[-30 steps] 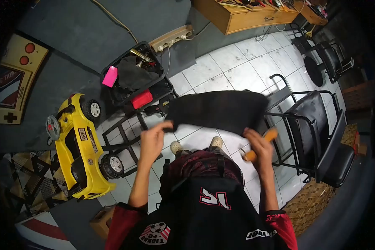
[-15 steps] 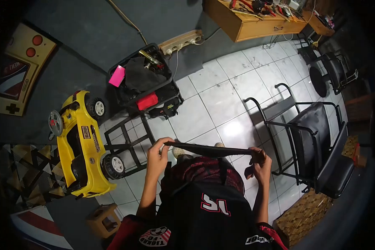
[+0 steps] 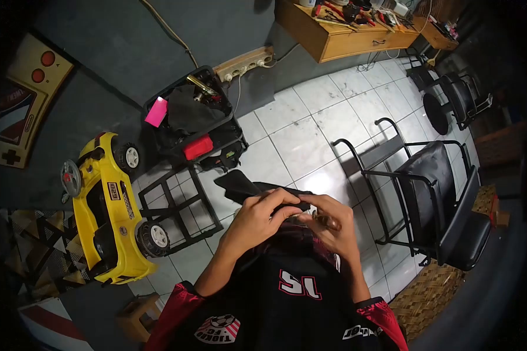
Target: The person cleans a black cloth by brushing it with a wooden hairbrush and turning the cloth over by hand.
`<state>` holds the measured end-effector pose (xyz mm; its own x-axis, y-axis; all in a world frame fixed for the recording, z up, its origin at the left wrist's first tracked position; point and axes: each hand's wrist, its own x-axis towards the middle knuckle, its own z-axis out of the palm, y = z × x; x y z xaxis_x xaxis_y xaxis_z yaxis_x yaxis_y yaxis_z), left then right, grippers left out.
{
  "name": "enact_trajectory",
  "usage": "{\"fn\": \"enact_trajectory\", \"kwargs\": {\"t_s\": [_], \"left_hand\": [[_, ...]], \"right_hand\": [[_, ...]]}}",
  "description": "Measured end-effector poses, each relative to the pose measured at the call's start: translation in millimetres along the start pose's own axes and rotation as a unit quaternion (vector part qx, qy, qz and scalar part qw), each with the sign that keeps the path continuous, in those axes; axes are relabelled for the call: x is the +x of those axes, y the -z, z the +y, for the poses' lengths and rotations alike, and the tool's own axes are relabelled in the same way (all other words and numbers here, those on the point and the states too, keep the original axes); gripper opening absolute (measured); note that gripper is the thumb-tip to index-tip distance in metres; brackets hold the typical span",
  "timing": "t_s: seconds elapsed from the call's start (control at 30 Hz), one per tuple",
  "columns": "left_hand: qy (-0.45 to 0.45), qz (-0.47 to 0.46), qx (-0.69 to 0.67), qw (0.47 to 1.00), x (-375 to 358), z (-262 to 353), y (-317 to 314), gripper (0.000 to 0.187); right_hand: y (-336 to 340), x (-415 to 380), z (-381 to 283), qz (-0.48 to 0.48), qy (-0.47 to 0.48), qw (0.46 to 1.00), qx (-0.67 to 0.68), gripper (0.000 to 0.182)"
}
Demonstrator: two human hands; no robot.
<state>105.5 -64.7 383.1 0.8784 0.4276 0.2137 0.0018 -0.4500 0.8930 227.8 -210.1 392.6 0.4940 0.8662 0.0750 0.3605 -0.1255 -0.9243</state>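
Both hands are close together in front of the chest, at the middle of the head view. My left hand (image 3: 262, 217) is closed, thumb and fingers pinching a black strip of cloth (image 3: 238, 183). A folded flap of the strip sticks out past its knuckles, up and to the left. My right hand (image 3: 332, 224) meets it from the other side, with curled fingers on the same strip. The exact grip between the fingertips is partly hidden.
A yellow toy car (image 3: 116, 205) stands at left beside a black metal frame (image 3: 178, 199). Behind it is a black crate (image 3: 181, 123) filled with dark items. A black reclining chair (image 3: 430, 175) is at right. A wooden desk (image 3: 357, 44) with tools stands at the back.
The strip was stretched wide between the two hands. Now the hands have come together at the middle, and the strip is folded or bunched between them.
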Motion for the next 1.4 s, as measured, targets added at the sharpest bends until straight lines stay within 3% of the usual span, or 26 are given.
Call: {"fn": "enact_trajectory", "kwargs": {"t_s": [0.17,0.3,0.4,0.53,0.6,0.67,0.77,0.9,1.03,1.1,1.17,1.3,1.4], "left_hand": [[0.085,-0.010,-0.031,0.996,-10.8,4.4,11.3,0.014],[0.115,0.010,-0.030,0.993,-17.3,3.3,8.0,0.013],[0.124,-0.002,-0.031,0.992,-21.2,2.2,8.5,0.012],[0.079,-0.022,-0.023,0.996,-20.7,-3.5,9.6,0.015],[0.098,0.030,-0.113,0.988,-19.0,-1.0,8.3,0.019],[0.137,0.014,-0.149,0.979,-19.2,-1.8,8.3,0.020],[0.199,0.004,-0.218,0.956,-18.9,-3.7,6.6,0.022],[0.248,0.016,-0.352,0.903,-21.0,-11.7,1.6,0.016],[0.264,0.034,-0.343,0.901,-21.5,-6.9,0.8,0.016],[0.231,0.054,-0.286,0.928,-21.7,-4.5,-2.0,0.017],[0.212,0.085,-0.258,0.939,-21.4,2.2,-6.5,0.017],[0.168,0.155,-0.190,0.955,-18.4,0.9,-4.4,0.017],[0.196,0.155,-0.207,0.946,-20.7,2.0,-4.6,0.018]], "right_hand": [[-13.8,3.2,-4.7,0.030,-0.006,0.999,0.018,0.023],[-18.1,5.7,-10.6,0.002,-0.037,0.999,0.013,0.021],[-22.2,2.1,-3.3,0.017,-0.015,0.998,0.064,0.019],[-29.8,-3.8,-0.6,0.066,-0.074,0.992,0.084,0.015],[-31.0,-4.9,-1.7,0.110,-0.079,0.983,0.124,0.014],[-26.9,-2.5,-9.1,0.105,0.005,0.993,-0.050,0.015],[-29.9,-3.6,-19.6,0.155,-0.001,0.987,-0.053,0.017],[-29.0,-8.9,-8.4,0.123,0.021,0.991,-0.039,0.018],[-28.2,-8.2,-11.7,0.100,0.048,0.993,-0.025,0.017],[-25.9,-10.1,-16.1,0.092,0.036,0.994,-0.037,0.018],[-25.0,-12.4,-18.7,0.059,-0.063,0.996,-0.031,0.020],[-25.1,-13.0,-21.2,0.059,-0.018,0.997,-0.039,0.020],[-24.3,-13.3,-15.7,0.057,0.025,0.998,-0.031,0.020]]}}
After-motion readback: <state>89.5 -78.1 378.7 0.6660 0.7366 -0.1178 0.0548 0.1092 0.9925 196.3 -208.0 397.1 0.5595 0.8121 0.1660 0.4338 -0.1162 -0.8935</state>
